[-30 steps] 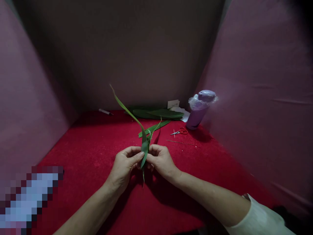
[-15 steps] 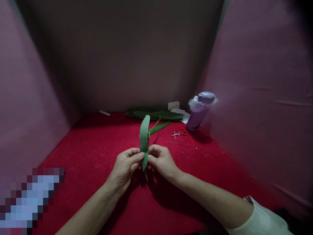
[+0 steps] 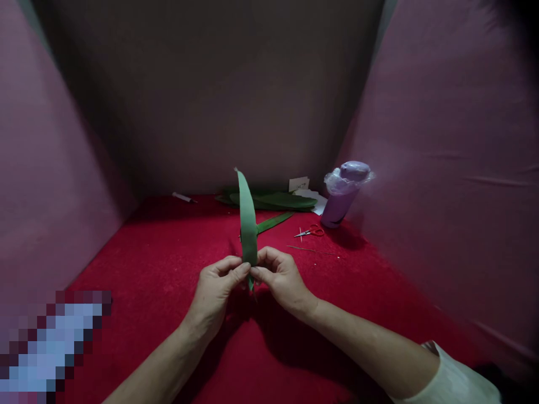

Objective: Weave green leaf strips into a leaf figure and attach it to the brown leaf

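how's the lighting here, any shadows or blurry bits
Head view: dim, the back wall dark; head view: shadows on the red table below the left hand and right hand; head view: lower-left patch pixelated, writing on the card unreadable.

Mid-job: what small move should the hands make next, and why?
I'd probably steady the green leaf with the left hand and bend it down with the right hand: both hands pinch it low, while its upper part stands free.
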A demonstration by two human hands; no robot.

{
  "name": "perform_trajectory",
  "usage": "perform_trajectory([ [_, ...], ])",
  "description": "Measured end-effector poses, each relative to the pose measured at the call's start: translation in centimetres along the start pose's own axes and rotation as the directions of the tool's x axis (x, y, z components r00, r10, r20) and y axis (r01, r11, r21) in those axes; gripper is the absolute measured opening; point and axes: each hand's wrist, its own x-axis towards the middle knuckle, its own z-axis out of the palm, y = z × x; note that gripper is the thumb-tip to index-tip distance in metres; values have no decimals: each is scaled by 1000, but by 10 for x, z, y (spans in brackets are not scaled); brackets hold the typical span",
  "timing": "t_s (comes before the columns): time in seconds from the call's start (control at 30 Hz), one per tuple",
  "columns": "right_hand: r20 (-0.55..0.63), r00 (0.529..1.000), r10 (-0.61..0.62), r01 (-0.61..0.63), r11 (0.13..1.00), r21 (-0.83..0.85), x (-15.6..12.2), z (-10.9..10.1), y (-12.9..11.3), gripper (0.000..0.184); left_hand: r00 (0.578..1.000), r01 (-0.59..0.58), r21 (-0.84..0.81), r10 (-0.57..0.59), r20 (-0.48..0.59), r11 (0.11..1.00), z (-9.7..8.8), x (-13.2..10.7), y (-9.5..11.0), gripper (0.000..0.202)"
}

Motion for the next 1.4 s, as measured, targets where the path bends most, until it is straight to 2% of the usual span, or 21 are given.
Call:
perform_trajectory([
  [0.13, -44, 999, 26, -23, 998, 53, 1, 0, 3, 19, 991, -118, 139, 126, -48, 983, 2, 0, 2, 11],
  [0.23, -62, 998, 22, -18, 998, 57, 3, -1, 7, 21, 991, -108, 178, 119, -57, 978, 3, 0, 4, 11],
  [0.4, -51, 999, -3, 2, 1000, -17, 2, -3, 8, 22, 993, -115, 196, 119, -10, 974, 2, 0, 6, 13],
  [0.47, -38, 998, -44, 39, 993, -112, 1, -3, 5, 14, 986, -156, 231, 167, -28, 960, 1, 0, 6, 13],
  [0.53, -81, 990, -119, 103, 978, -180, 2, -5, -3, 8, 982, -153, 269, 177, -68, 951, 0, 0, 6, 14],
  [0.67, -260, 938, -229, 187, 966, -178, 8, -11, -20, 18, 987, -95, 319, 131, -91, 943, 1, -2, 3, 15],
  [0.77, -254, 934, -252, 214, 962, -168, 15, -16, -28, 24, 993, -87, 351, 110, -47, 932, 4, -4, 2, 14],
  [0.87, -245, 931, -270, 244, 961, -131, 17, -18, -31, 17, 997, -51, 307, 68, -46, 950, 6, -4, 2, 14],
  [1.0, -235, 929, -284, 265, 958, -110, 12, -15, -33, 13, 995, 72, 138, -62, -78, 988, 3, 0, 2, 16],
  [1.2, -316, 910, -268, 259, 963, -71, 9, -16, -34, 10, 999, 53, 43, -53, 10, 998, -1, 1, 0, 14],
  [1.4, -178, 914, -365, 349, 930, -112, 2, -17, -37, 10, 994, 105, 19, -105, -2, 994, 0, -1, 4, 15],
])
